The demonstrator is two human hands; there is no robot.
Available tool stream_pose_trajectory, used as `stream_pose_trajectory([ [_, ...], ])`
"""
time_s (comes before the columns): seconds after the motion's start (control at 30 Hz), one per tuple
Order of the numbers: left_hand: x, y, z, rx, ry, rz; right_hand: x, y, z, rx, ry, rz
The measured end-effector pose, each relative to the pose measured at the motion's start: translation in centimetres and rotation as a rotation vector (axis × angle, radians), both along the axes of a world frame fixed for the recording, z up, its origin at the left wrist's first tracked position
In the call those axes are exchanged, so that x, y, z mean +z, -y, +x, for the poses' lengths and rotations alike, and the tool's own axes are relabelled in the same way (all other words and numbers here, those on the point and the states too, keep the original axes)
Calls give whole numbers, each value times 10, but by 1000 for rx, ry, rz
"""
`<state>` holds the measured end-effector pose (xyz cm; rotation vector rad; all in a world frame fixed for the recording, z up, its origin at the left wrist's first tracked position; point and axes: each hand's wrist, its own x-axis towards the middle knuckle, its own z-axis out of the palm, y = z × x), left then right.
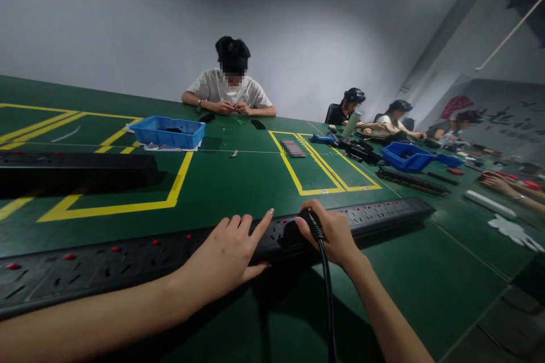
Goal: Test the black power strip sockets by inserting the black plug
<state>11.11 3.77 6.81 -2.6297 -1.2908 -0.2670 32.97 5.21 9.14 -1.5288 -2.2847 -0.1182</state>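
A long black power strip [170, 255] with red switches runs across the near part of the green table. My left hand [232, 249] lies over its middle, index finger stretched out along the top and thumb apart at the near side. Just to the right, my right hand [334, 232] is closed round a black plug [313, 224] at the strip's top. A black cord [327, 300] hangs from the plug toward me. Whether the plug's pins sit in a socket is hidden by my fingers.
Another black power strip [76, 169] lies on the left. A blue bin [170, 131] stands beyond it, and a second blue bin [406, 156] at the right. A phone [293, 148] lies inside yellow tape. A person [230, 88] sits opposite; others sit at the right.
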Motion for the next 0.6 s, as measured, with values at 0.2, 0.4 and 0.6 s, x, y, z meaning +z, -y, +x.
stream_pose_trajectory([
  [0.2, -1, -1, 0, -2, -4, 0, -1, 2, -3, 18, 20, -4],
  [0.4, -2, -2, 0, 1, -12, -14, -5, 2, -10, -10, 39, 21],
  [0.6, -1, -1, 0, 4, -20, -15, -7, 3, -16, 5, 15, -19],
])
